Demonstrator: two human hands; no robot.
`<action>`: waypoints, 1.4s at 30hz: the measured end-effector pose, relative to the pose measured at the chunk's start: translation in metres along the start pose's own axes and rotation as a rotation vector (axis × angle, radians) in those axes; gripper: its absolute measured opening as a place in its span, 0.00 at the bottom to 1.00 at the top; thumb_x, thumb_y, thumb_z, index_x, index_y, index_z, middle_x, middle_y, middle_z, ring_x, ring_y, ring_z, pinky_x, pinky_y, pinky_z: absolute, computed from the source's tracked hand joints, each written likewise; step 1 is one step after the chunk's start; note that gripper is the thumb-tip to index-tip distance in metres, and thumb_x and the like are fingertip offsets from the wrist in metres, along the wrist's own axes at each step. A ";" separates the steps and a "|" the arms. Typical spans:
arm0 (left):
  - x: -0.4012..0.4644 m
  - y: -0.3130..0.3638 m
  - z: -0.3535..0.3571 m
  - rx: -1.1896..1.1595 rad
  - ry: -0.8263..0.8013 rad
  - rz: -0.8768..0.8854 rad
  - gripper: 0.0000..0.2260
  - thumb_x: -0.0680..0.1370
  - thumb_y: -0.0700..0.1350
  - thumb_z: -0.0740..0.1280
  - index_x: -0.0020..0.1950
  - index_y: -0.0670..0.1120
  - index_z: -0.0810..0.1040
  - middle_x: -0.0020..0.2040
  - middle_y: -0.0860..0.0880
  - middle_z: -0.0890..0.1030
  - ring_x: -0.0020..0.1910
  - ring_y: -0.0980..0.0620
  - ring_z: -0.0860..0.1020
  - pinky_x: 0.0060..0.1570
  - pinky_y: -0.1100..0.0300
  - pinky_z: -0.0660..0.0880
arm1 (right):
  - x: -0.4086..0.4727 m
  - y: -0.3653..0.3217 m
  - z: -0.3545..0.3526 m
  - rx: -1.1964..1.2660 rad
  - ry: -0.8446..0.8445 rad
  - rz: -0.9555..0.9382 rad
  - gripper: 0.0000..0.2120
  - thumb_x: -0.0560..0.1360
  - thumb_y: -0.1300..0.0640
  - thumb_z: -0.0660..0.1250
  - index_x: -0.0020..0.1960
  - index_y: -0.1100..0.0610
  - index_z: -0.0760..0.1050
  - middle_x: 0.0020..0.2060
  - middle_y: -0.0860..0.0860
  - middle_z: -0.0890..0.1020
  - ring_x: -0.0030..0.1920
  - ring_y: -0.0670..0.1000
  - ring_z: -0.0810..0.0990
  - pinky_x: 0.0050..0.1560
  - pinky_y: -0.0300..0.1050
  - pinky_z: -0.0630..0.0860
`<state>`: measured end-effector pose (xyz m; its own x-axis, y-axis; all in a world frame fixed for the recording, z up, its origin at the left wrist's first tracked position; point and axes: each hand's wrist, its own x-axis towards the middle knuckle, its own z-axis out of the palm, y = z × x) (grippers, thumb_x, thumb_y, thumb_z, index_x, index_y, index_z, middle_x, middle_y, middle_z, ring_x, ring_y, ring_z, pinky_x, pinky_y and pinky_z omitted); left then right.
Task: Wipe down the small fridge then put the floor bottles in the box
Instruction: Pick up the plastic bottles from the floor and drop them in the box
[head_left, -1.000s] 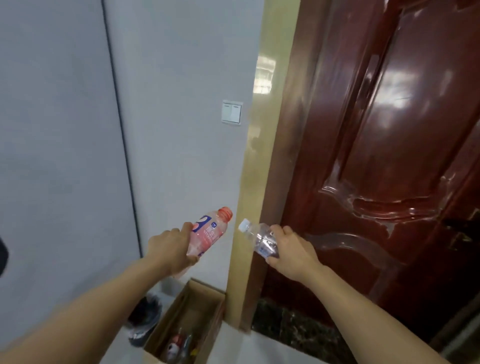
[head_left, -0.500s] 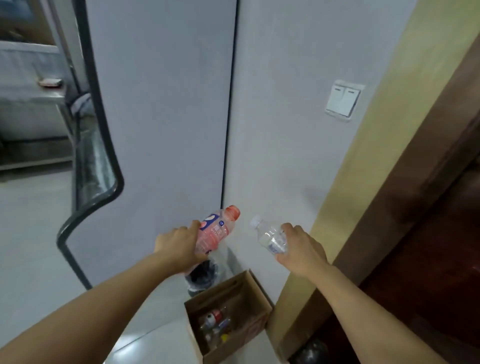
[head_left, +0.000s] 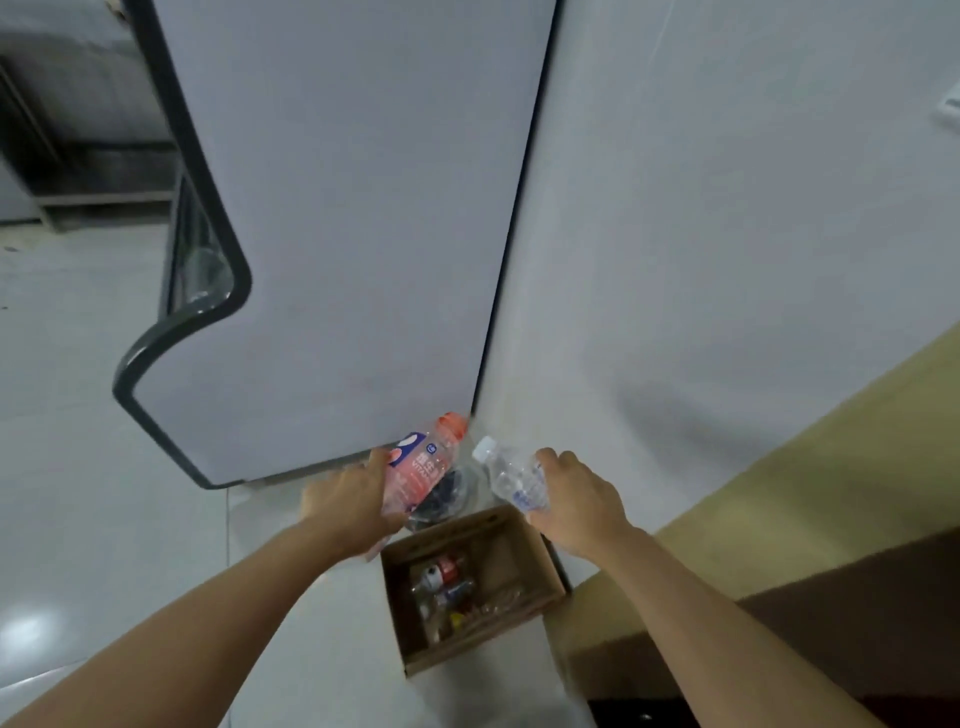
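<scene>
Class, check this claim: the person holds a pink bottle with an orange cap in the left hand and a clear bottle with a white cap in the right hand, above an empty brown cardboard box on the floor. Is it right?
Not quite. The brown cardboard box is not empty: the head view shows several bottles already lying inside it. The rest stands: the left hand grips the pink bottle with an orange cap, and the right hand grips the clear bottle with a white cap.

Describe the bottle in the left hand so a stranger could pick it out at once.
Find the open cardboard box on the floor by the wall corner. Two hands hover above it; the left hand grips the pink bottle. Its orange-red cap and pink label set it apart from the clear bottle with a white cap.
</scene>
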<state>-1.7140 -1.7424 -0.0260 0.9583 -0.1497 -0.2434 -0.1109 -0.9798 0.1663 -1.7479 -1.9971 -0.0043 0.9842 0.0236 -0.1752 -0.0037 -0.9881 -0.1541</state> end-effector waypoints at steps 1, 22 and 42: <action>0.005 0.000 0.011 -0.010 -0.023 -0.009 0.36 0.69 0.63 0.67 0.70 0.52 0.56 0.63 0.49 0.75 0.57 0.48 0.77 0.51 0.54 0.75 | 0.007 0.004 0.010 0.007 -0.022 -0.002 0.27 0.73 0.45 0.68 0.66 0.52 0.62 0.55 0.52 0.73 0.52 0.51 0.77 0.44 0.41 0.72; 0.098 0.039 0.329 -0.188 -0.467 -0.308 0.33 0.70 0.63 0.68 0.67 0.51 0.59 0.57 0.50 0.78 0.51 0.50 0.78 0.45 0.56 0.71 | 0.134 0.113 0.317 -0.042 -0.515 0.053 0.28 0.72 0.48 0.69 0.68 0.52 0.62 0.58 0.53 0.74 0.55 0.53 0.77 0.44 0.44 0.72; 0.217 0.025 0.652 -0.073 -0.366 -0.252 0.35 0.73 0.60 0.66 0.72 0.49 0.53 0.58 0.44 0.75 0.56 0.45 0.75 0.47 0.52 0.72 | 0.214 0.160 0.640 -0.154 -0.494 0.223 0.18 0.75 0.45 0.67 0.58 0.55 0.75 0.53 0.55 0.78 0.49 0.54 0.78 0.38 0.43 0.69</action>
<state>-1.6804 -1.8860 -0.6975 0.7954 0.0424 -0.6046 0.1454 -0.9818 0.1224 -1.6512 -2.0525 -0.6887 0.7625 -0.1563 -0.6279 -0.1397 -0.9873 0.0762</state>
